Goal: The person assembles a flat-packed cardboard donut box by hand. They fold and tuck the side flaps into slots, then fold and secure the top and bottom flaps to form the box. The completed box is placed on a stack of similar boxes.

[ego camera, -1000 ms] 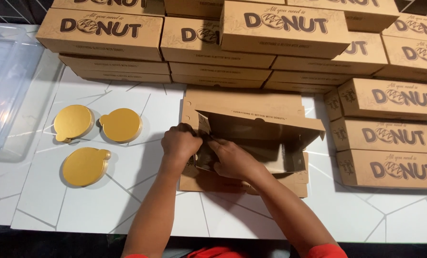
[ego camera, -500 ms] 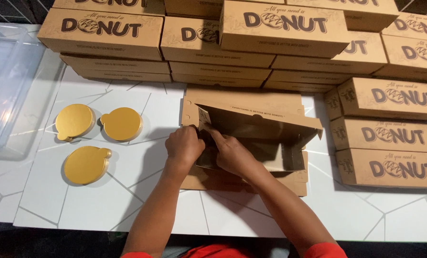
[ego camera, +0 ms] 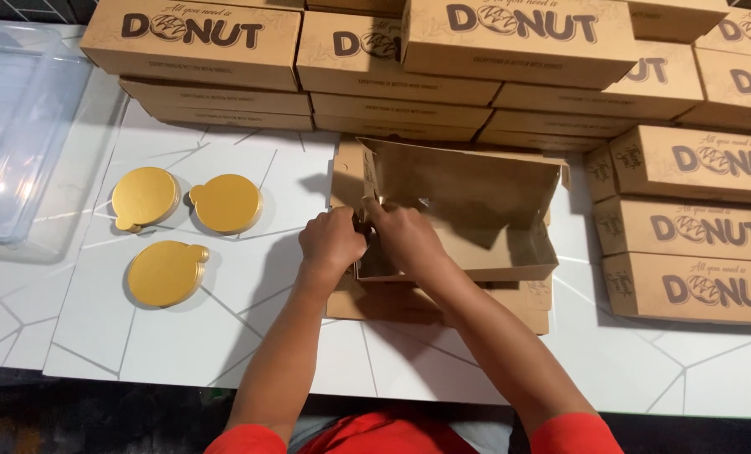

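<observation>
Both forearms bare, reaching forward, converging at centre. Left hand [ego camera: 332, 242] curled, knuckles up, fingers bent under. Right hand [ego camera: 405, 238] just beside it, nearly touching, fingers pinched forward. Red sleeves at upper arms.

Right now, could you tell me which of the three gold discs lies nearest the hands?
The upper right gold disc, closest to the left hand.
</observation>
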